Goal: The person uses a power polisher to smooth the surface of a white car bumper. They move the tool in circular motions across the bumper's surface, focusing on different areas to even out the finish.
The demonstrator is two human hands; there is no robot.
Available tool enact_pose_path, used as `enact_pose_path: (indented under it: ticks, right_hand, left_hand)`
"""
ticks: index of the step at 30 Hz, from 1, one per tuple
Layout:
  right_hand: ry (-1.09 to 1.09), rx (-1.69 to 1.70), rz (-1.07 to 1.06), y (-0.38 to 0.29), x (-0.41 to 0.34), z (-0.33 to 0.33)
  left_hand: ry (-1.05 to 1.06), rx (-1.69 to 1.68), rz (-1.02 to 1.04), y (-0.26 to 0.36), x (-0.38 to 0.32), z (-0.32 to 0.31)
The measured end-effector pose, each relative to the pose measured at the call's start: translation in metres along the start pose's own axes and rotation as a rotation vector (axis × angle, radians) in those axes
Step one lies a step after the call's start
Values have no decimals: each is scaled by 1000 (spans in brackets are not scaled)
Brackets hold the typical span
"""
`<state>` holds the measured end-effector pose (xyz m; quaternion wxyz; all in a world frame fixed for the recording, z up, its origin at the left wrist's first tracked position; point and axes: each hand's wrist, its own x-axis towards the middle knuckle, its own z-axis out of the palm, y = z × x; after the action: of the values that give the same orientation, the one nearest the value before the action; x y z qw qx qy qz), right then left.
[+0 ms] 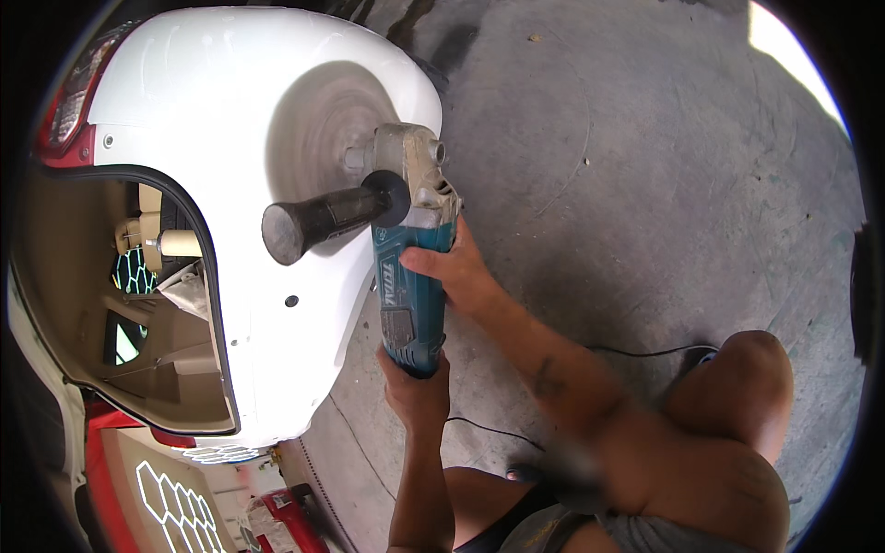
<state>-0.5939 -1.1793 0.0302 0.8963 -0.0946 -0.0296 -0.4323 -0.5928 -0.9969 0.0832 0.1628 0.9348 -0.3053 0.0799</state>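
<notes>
Both hands hold a teal rotary polisher (415, 276) with a worn metal gear head. My right hand (460, 266) wraps the body just behind the head, its thumb across the top. Around the rear end closes my left hand (418, 390). The black side handle (325, 214) sticks out to the left, with no hand on it. A round pad (325, 124), blurred as if spinning, lies at the white rear bumper (290, 359) of a car; whether it touches the paint is hard to tell.
Left of the hands gapes the car's rear opening with its black rubber seal (207, 276); a red tail light (72, 104) is above it. A black cord (643, 354) runs over the concrete floor (657, 207) near my legs. Red equipment (290, 518) stands at the bottom left.
</notes>
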Motion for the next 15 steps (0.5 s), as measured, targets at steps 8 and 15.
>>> enact_pose_path:
  ticks: [8, 15]
  right_hand:
    - [48, -262, -3, -95, 62, -59]
    - [122, 0, 225, -4, -1, -133]
  left_hand:
    - [-219, -215, -66, 103, 14, 74]
    - [-257, -58, -152, 11, -29, 95]
